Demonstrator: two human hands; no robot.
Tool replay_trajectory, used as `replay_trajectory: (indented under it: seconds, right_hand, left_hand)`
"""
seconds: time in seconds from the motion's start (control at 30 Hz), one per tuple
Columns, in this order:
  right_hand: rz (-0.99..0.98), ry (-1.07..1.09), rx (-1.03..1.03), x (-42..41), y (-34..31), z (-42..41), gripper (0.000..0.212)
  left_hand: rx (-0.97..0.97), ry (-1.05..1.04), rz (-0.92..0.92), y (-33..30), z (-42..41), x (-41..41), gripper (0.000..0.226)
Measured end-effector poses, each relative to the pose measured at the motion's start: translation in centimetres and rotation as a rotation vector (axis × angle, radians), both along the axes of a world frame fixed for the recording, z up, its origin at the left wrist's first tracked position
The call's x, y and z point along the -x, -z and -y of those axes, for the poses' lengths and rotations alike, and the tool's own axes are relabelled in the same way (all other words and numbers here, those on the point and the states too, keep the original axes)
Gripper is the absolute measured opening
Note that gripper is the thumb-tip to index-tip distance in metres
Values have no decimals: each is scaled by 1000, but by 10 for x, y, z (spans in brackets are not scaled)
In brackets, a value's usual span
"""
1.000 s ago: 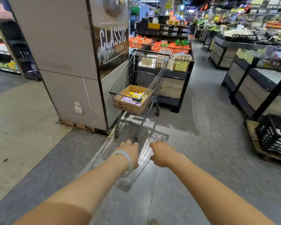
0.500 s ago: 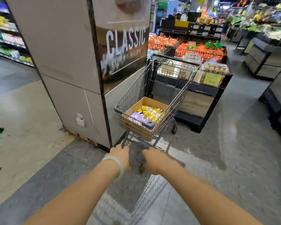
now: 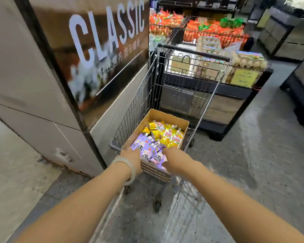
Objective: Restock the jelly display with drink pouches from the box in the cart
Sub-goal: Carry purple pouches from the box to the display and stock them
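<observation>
- You are reaching both arms forward to a wire shopping cart (image 3: 144, 95) standing beside a grey pillar (image 3: 33, 85) whose poster (image 3: 102, 50) reads "CLASSIC".
- Your left hand (image 3: 130, 157), a pale bangle (image 3: 128, 168) on its wrist, is lying at the near left edge of the cardboard box (image 3: 167, 116) sitting in the cart basket; its fingers are pointing into the box, but the blur is hiding the grip, so you cannot tell whether it is spread or pinching anything.
- Your right hand (image 3: 174, 159) is lying over the near right of the box, on the purple pouches; its fingertips are out of sight, and its grip cannot be told either.
- Purple drink pouches (image 3: 147, 149) are filling the near half of the box, and yellow drink pouches (image 3: 165, 135) are filling the far half.
- Beyond the cart, a dark display stand (image 3: 235, 95) is carrying egg cartons (image 3: 247, 60) and a yellow price card (image 3: 244, 78), with orange net bags (image 3: 214, 30) piled in wire bins farther back.
- The speckled grey floor (image 3: 253, 163) is stretching away to the right.
</observation>
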State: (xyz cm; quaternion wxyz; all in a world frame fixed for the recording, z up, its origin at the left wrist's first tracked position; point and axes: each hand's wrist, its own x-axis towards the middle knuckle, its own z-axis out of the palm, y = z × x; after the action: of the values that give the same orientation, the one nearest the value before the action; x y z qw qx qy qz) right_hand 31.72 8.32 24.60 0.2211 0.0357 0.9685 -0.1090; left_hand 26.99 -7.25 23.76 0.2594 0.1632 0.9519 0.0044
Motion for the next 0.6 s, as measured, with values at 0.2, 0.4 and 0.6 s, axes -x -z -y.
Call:
replay_trajectory:
  seconds: [0.2,0.4,0.6]
  right_hand:
    - [145,-9,12,102,59,-33,33]
    - [292,57,97,194,137,-48,39]
    - [423,333,306,223,227,-51,55]
  left_hand:
    - [49,23,94,53,-22,102,53]
    - [63,-67,210,120,-43,197,51]
    - [112,-38,353,198,-62,242,47]
